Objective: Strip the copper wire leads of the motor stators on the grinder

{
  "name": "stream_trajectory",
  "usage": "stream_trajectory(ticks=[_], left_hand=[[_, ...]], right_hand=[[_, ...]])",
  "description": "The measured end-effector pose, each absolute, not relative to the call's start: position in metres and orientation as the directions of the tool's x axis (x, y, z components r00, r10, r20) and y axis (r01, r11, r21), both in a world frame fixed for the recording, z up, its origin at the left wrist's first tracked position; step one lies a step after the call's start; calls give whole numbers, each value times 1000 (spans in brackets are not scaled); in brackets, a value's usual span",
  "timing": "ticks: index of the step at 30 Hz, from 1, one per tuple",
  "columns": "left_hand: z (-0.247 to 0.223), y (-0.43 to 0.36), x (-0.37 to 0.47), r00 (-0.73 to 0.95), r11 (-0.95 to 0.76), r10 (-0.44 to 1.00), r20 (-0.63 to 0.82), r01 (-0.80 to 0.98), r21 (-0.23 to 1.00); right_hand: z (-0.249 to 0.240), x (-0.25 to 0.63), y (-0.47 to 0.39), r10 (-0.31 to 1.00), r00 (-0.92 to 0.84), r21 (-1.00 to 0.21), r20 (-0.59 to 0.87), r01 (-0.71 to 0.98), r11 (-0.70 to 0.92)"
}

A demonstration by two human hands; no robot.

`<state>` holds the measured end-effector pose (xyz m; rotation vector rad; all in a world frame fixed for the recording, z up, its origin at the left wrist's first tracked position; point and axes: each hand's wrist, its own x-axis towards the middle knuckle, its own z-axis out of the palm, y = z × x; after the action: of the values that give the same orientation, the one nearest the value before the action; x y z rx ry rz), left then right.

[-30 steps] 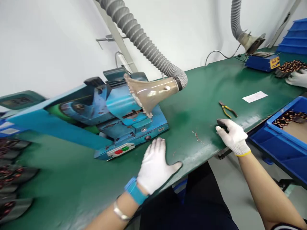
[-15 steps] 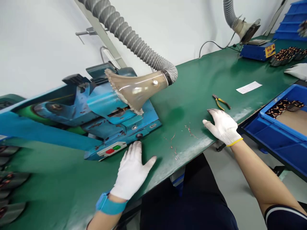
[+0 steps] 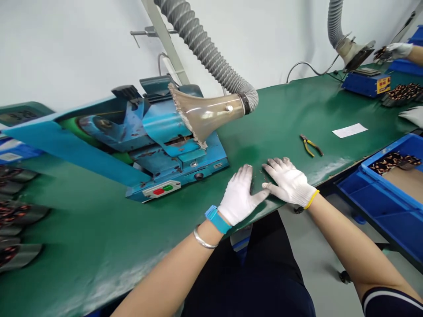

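Both my hands wear white gloves and lie on the green tabletop near its front edge. My left hand (image 3: 240, 196) is flat with its thumb spread towards the right one; a blue band circles that wrist. My right hand (image 3: 287, 181) lies palm down, fingers stretched out, its thumb close to the left thumb tip. A few small wire scraps (image 3: 260, 171) show in the gap between the hands; the gloves hide most of that spot. Beyond my right hand lie cutting pliers (image 3: 311, 145) with yellow handles, not touched.
A blue belt machine (image 3: 172, 149) with red and green buttons stands left, under a suction hood (image 3: 211, 114). Dark parts with copper windings (image 3: 23, 213) lie far left. At right are a paper slip (image 3: 349, 130), a blue crate (image 3: 380, 180) and a co-worker's gloved hand (image 3: 398, 50).
My left hand has moved right, away from the machine, and my right hand has shifted left, so they now lie close together over the wire scraps. The view has turned slightly left.
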<state>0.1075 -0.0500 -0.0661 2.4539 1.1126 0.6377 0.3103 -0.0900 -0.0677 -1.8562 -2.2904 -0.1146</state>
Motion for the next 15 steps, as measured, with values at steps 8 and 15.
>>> stream_trajectory(ticks=[8,15], left_hand=[[-108,-160,55,636,415,674,-376,95,905],[-153,-134,112,787,-357,616,39,235,904]], right_hand=[[-64,359,-69,979,-135,45,155,991,129],[-58,311,-60,901,-425,77,87,904,420]])
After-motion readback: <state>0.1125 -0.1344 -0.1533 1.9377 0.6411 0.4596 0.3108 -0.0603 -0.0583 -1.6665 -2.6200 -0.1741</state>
